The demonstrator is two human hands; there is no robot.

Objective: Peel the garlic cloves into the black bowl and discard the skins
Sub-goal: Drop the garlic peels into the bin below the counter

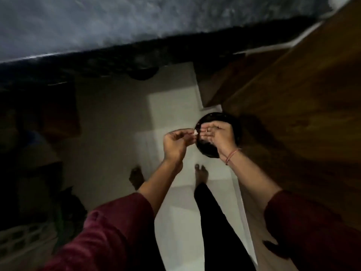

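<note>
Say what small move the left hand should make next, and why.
Probably the left hand should carry its pale scrap clear of the black bowl, if it is skin: it pinches the scrap at the rim, beside the right hand. Blur hides whether it is clove.

Premises: dim domestic interior, apparently a home. Evidence: pale tiled floor; a person's bare feet on it; a wooden door or cupboard panel to the right; a mottled grey slab with a dark edge; a pale perforated crate on the floor.
</note>
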